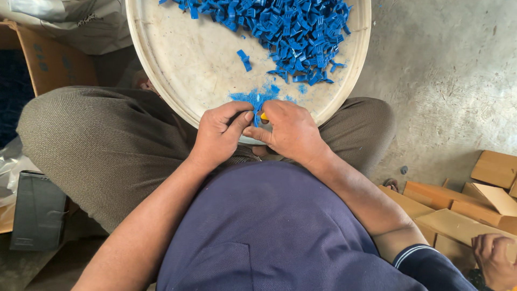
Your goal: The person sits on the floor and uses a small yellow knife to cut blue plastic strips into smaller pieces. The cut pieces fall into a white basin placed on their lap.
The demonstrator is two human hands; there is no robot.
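Blue plastic clip (256, 109) sits pinched btwn left hand (219, 132) & right hand (290, 129) at tray (177, 81) rim, both closed on it. Looks light, stiff, small; best gripped by edges w/ fingertips. Pile (291, 32) lies further in.

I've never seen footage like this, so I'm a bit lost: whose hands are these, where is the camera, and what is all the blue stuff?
There is no machine here. The single picture comes from a camera worn on a person's head, looking down at their own lap as they sit with knees apart. Their left hand and right hand meet at the near rim of a large round pale tray and pinch a small blue plastic piece between them, with something yellow showing just beside it. A heap of blue plastic pieces lies on the tray, with blue crumbs near the fingers. Flat cardboard boxes lie to the right, where another person's hand shows at the corner.
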